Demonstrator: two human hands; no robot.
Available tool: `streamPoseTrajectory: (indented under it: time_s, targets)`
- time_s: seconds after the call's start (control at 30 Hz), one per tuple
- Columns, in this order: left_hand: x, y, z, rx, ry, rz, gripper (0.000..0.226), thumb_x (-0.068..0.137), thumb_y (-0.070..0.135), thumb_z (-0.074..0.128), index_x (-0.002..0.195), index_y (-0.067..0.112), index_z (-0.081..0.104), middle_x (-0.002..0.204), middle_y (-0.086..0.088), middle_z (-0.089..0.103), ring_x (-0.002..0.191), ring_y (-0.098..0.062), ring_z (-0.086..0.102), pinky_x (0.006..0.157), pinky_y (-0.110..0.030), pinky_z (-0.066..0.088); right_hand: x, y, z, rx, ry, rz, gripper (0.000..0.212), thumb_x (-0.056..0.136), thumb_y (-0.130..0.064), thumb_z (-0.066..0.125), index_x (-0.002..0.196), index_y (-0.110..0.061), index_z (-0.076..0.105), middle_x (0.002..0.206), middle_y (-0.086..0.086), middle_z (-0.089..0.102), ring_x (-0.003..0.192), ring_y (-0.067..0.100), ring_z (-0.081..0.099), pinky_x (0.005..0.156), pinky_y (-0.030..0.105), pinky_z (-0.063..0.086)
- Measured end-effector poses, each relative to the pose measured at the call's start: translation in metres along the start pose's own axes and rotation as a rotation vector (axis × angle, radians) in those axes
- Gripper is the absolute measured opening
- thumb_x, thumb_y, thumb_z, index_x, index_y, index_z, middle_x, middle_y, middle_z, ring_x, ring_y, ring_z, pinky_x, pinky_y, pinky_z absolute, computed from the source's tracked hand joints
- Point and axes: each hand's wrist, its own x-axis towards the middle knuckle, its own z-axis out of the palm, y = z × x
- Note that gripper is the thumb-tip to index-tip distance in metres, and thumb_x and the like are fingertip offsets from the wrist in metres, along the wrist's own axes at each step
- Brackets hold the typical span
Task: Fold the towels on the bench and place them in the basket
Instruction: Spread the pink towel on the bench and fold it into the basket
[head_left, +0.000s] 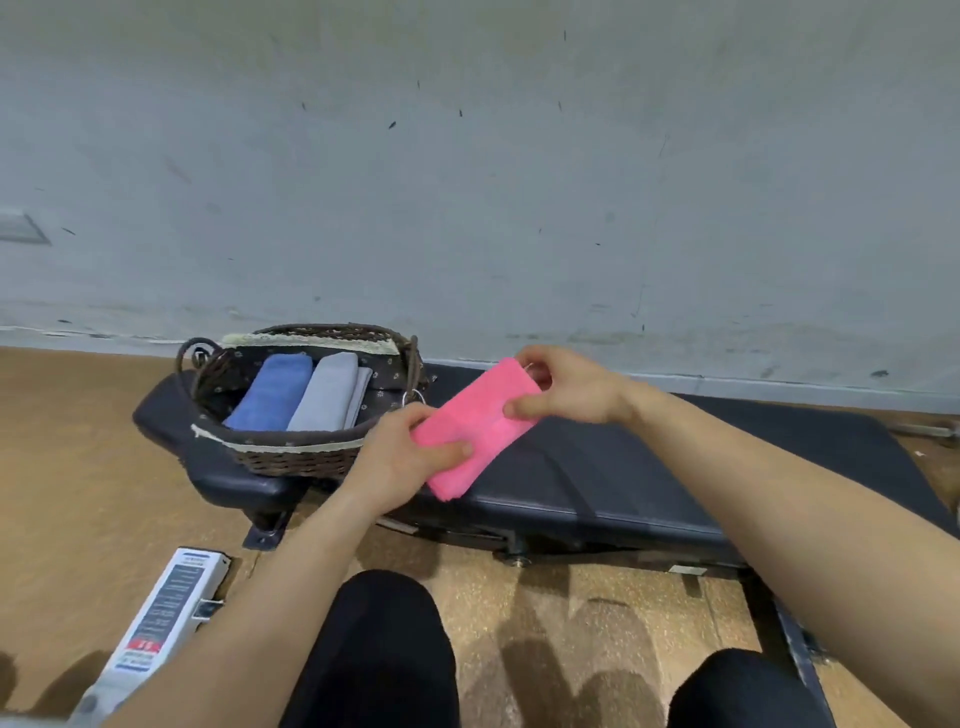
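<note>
A folded pink towel (475, 426) hangs above the black padded bench (649, 478), just right of the basket. My left hand (405, 449) grips its near end, thumb on top. My right hand (566, 387) pinches its far end. The dark wicker basket (291, 452) stands on the bench's left end. Inside it lie a folded blue towel (272, 392) and a folded grey towel (330, 392), side by side.
A grey wall rises right behind the bench. A white labelled device (166, 613) lies on the brown floor at the lower left. My knees in black trousers (384, 649) are at the bottom, close to the bench's front edge.
</note>
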Motion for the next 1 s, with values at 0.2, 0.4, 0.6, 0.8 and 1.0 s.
streamPoseTrajectory:
  time_s: [0.2, 0.4, 0.6, 0.8, 1.0]
  targets:
    - [0.007, -0.004, -0.077, -0.052, 0.290, -0.036, 0.036, 0.074, 0.035, 0.085, 0.100, 0.019, 0.065, 0.087, 0.007, 0.068, 0.076, -0.011, 0.063, 0.063, -0.024, 0.047, 0.060, -0.090, 0.028, 0.193, 0.042, -0.101, 0.036, 0.089, -0.009, 0.068, 0.123, -0.015, 0.060, 0.105, 0.006, 0.066, 0.088, 0.016, 0.065, 0.081, 0.032, 0.059]
    - [0.039, -0.018, -0.119, 0.010, 0.350, -0.067, 0.033, 0.086, 0.033, 0.074, 0.109, 0.013, 0.060, 0.093, 0.003, 0.065, 0.083, -0.012, 0.063, 0.059, -0.013, 0.039, 0.133, -0.128, 0.059, -0.145, 0.167, -0.131, 0.045, 0.082, -0.006, 0.058, 0.125, -0.019, 0.064, 0.101, 0.001, 0.067, 0.089, 0.018, 0.062, 0.075, 0.025, 0.045]
    - [0.085, -0.031, -0.119, 0.173, 0.100, -0.177, 0.015, 0.093, 0.021, 0.065, 0.100, 0.009, 0.065, 0.081, -0.002, 0.064, 0.079, -0.021, 0.061, 0.066, -0.029, 0.048, 0.180, -0.129, 0.080, -0.507, 0.107, -0.079, 0.035, 0.081, -0.002, 0.051, 0.104, -0.021, 0.069, 0.112, 0.005, 0.070, 0.105, 0.027, 0.063, 0.083, 0.035, 0.052]
    - [0.119, -0.049, -0.110, 0.400, -0.081, -0.262, 0.027, 0.088, 0.022, 0.070, 0.098, -0.002, 0.062, 0.088, -0.016, 0.069, 0.091, -0.033, 0.069, 0.081, -0.040, 0.058, 0.196, -0.119, 0.099, -0.799, 0.020, -0.039, 0.033, 0.085, -0.007, 0.054, 0.113, -0.020, 0.067, 0.113, 0.005, 0.068, 0.112, 0.028, 0.060, 0.090, 0.039, 0.044]
    - [0.125, -0.048, -0.105, 0.708, -0.163, -0.256, 0.022, 0.091, 0.028, 0.069, 0.093, 0.006, 0.067, 0.087, -0.007, 0.066, 0.090, -0.025, 0.064, 0.070, -0.028, 0.045, 0.197, -0.108, 0.121, -1.032, 0.000, -0.084, 0.028, 0.090, -0.003, 0.047, 0.110, -0.015, 0.063, 0.119, 0.010, 0.065, 0.116, 0.028, 0.060, 0.101, 0.041, 0.036]
